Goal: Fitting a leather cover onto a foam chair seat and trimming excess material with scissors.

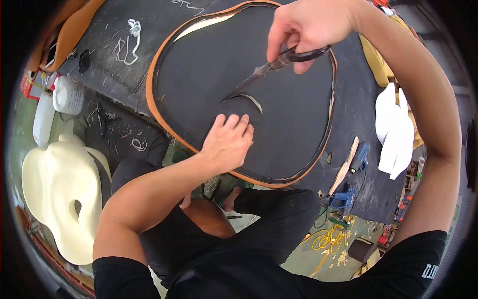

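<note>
A rounded seat-like panel with an orange-brown rim [151, 84] lies on the dark worktable, its face covered in black cloth [199, 60]. My right hand [311, 30] is closed around the handles of dark scissors [266, 70], whose blades point down and left to the cloth. Just beside the blade tips is a short curved slit [253, 102], showing a pale strip. My left hand [228, 142] rests on the cloth just below the slit, its fingers bent and slightly apart; their tips are partly hidden. A pale gap [204, 26] shows along the panel's upper-left edge.
A heat gun [359, 158], a wooden-handled tool [344, 165] and a blue power tool [343, 197] lie right of the panel. White sheets [395, 129] are farther right. A cream moulded foam piece [59, 194] stands at left, below white jugs [68, 94]. Yellow cable [328, 241] lies on the floor.
</note>
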`<state>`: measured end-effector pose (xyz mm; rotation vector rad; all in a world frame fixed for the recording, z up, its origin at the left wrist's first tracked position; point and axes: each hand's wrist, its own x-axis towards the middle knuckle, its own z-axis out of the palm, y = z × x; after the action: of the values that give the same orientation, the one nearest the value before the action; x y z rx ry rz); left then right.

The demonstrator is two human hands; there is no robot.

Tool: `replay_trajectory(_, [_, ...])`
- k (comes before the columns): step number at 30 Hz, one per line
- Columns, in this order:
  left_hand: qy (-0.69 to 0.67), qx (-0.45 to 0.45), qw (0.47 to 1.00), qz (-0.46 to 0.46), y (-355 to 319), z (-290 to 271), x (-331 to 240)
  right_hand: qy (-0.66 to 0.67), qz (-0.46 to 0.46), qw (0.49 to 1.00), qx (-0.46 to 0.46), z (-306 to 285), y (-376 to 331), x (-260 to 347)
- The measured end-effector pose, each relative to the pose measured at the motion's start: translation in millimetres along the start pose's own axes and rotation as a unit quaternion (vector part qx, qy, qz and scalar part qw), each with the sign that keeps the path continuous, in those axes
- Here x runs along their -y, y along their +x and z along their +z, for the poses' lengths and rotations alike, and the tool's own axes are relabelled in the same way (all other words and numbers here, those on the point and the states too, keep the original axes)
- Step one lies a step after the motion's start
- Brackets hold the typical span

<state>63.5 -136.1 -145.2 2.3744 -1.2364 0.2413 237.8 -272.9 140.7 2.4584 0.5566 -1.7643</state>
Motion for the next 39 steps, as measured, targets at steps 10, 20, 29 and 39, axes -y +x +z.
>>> replay_trajectory(10, [-0.073, 0.086, 0.989, -0.092, 46, -9, 30, 0.249, 0.038, 0.930, -0.267, 129, -127, -68])
replay_trajectory(20, [-0.123, 0.197, 0.955, -0.183, 75, -21, 37, -0.141, 0.079, 0.935, -0.316, 177, -95, -37])
replay_trajectory(29, [-0.150, 0.150, 0.960, -0.184, 71, -22, 36, -0.301, 0.024, 0.915, -0.266, 127, -57, -36])
replay_trajectory(39, [-0.174, 0.142, 0.956, -0.191, 68, -21, 36, -0.286, 0.053, 0.941, -0.172, 84, -27, -40])
